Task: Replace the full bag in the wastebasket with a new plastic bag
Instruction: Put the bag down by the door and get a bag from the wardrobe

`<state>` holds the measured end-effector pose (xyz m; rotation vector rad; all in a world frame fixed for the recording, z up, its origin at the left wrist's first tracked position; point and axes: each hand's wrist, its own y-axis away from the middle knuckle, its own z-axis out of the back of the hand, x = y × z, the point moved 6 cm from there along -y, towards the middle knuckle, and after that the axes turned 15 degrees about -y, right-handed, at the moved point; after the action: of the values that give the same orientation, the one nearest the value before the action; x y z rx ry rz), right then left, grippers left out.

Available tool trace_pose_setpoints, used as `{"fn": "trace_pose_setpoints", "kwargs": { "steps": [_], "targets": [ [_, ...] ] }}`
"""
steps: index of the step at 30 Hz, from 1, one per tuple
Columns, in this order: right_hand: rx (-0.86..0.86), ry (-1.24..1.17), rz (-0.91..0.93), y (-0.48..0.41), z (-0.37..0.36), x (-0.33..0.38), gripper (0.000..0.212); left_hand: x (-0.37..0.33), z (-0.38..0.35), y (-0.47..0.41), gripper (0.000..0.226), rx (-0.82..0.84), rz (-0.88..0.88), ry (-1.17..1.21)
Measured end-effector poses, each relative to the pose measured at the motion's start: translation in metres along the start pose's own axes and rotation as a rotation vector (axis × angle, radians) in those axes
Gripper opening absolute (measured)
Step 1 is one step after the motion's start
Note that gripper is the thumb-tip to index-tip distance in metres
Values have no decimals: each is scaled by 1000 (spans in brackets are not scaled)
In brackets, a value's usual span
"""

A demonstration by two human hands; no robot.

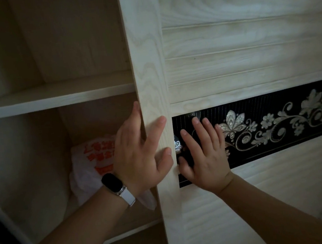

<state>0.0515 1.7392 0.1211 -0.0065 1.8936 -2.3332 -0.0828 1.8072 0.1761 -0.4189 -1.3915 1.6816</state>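
The open cupboard on the left has two shelf boards, an upper shelf (57,99) and a lower shelf (130,231). One white plastic bag (90,167) with orange print lies crumpled on the lower board, towards the back. The left forearm and one black watch (113,184) on a white strap hide part of it. The left hand (138,159) straddles the edge of the single pale wooden door (147,64). Its fingers (159,122) are straight and spread, thumb and forefinger on the door's front, the rest going past the edge. Just beside it, the right hand (206,155) lies flat on the door's one black floral band (273,123), fingers straight and slightly fanned.
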Motion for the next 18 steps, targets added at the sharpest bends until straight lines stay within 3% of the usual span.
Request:
{"fn": "trace_pose_setpoints", "kwargs": {
  "steps": [12, 18],
  "targets": [
    [274, 61, -119, -11, 29, 10, 54, -1, 1, 0, 67, 154, -60, 46],
    [286, -19, -147, -23, 41, 56, 38, 10, 24, 17, 63, 259, -124, 83]
  ]
}}
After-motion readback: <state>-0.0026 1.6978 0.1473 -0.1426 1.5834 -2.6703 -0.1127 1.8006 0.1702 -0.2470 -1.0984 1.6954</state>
